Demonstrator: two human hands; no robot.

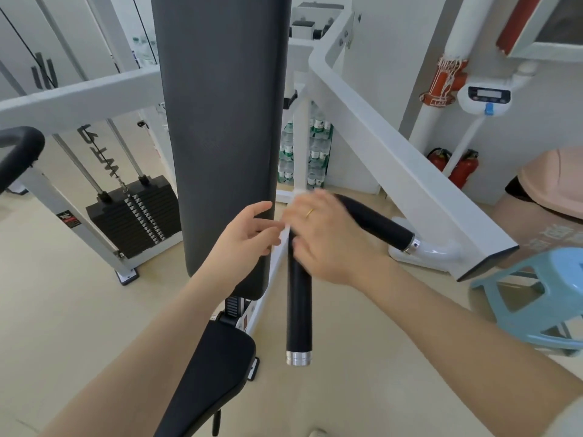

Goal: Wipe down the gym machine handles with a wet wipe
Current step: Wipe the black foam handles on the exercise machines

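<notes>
Head view is showing the right hand curling over the top of a black handle, fingers pressing a barely visible white wet wipe; its grip is blurred. The left hand is hovering beside, fingers relaxed. The wipe likely handles soft and limp; the matte, metal-capped handle looks rigid.
</notes>
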